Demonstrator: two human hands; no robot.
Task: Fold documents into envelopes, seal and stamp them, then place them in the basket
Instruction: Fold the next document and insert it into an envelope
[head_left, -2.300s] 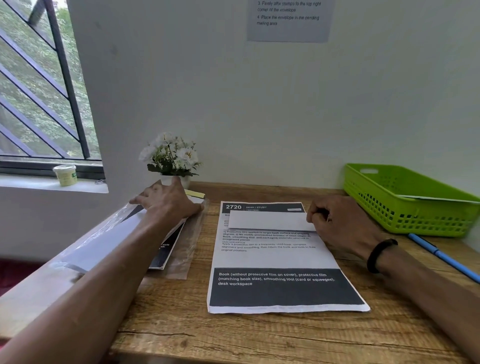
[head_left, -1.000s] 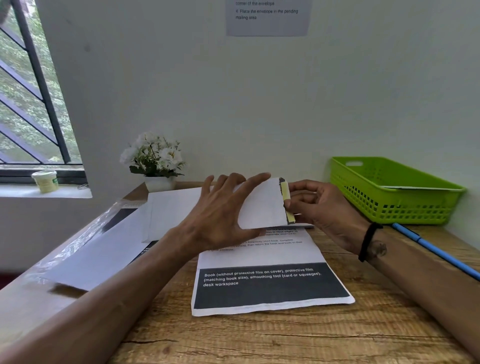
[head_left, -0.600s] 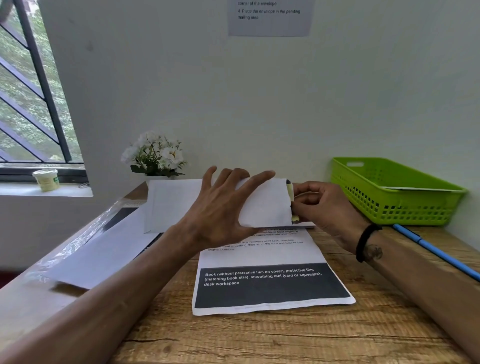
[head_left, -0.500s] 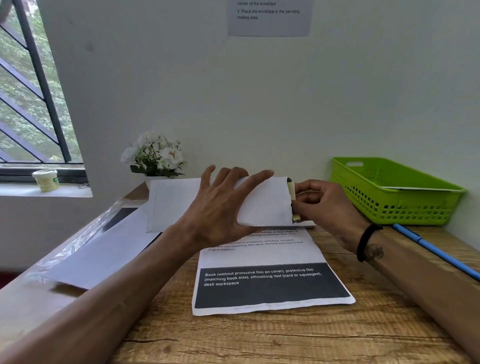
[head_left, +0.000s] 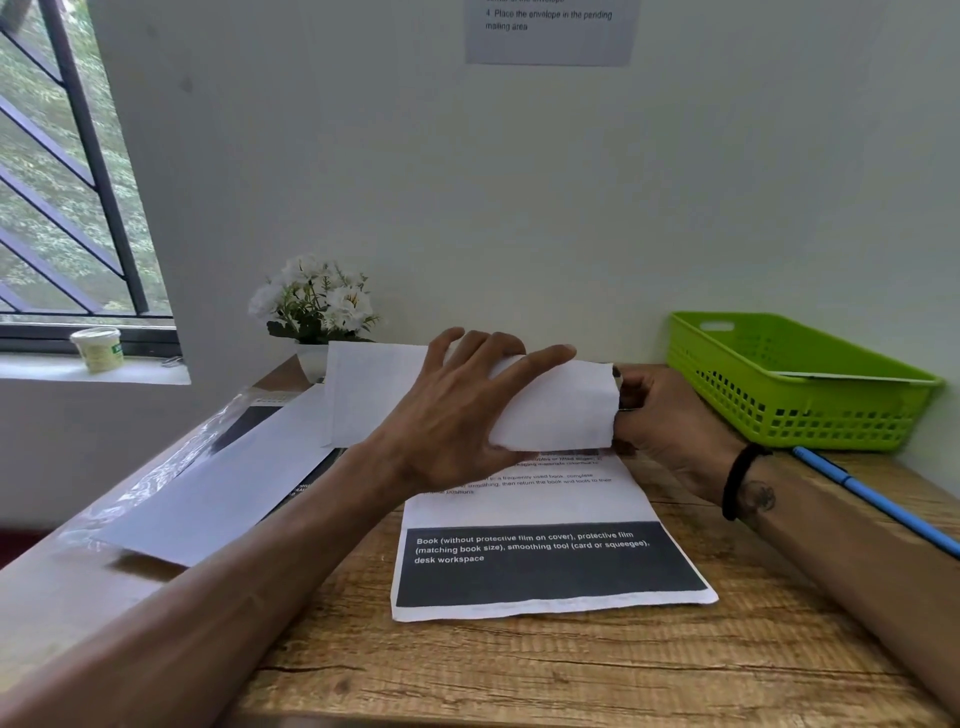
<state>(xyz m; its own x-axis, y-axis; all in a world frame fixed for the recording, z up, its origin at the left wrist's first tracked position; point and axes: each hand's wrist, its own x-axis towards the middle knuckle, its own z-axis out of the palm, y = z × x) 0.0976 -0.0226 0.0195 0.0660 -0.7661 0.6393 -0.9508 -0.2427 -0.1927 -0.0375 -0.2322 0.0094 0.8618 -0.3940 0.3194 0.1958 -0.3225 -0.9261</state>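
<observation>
- Your left hand grips the white envelope, held above the printed sheet, fingers curled over its top edge.
- Your right hand, at the envelope's 3 o'clock end, has its fingers curled at the opening; what they pinch is hidden.
- The green basket sits at 2 o'clock on the desk.

The envelope is plain white. The sheet under it is white with small dark print and a black band bearing white lettering. The basket is bright green, its walls a grid of small holes. The pen is blue. The desk is brown wood grain. The flowers are white with green leaves. The wristband is black.
</observation>
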